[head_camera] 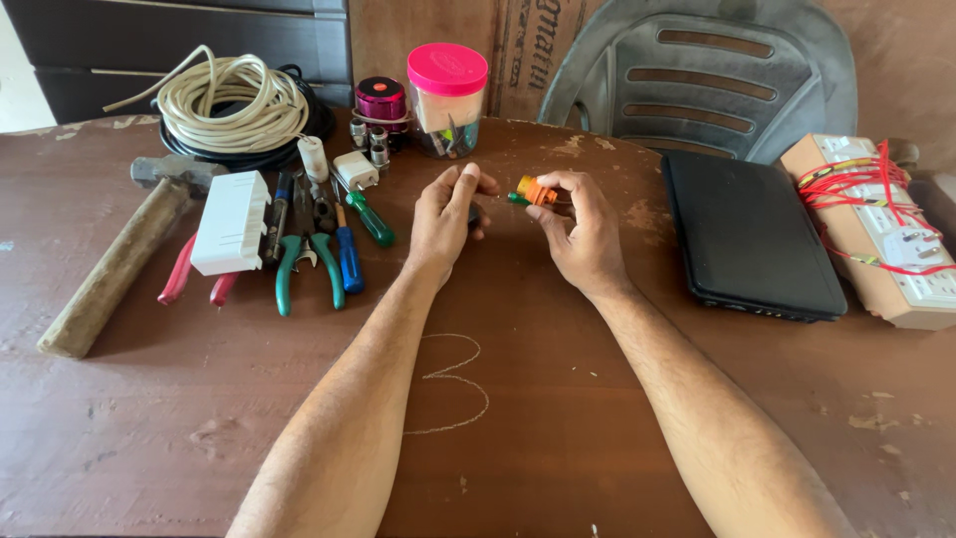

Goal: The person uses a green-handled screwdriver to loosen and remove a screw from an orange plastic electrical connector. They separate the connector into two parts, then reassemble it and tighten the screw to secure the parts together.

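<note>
Head view: we see both forearms stretched over the brown table [558,438], wrists resting. Right hand [583,229] pinches a small orange part [536,190] with a green tip between thumb and fingers, above table centre. Left hand [446,214] is loosely curled around something dark, can't tell what. Pliers [304,261], hammer [115,261], cable coil [234,100] sit left; black laptop [747,234] right; grey chair [702,75] behind.
</note>
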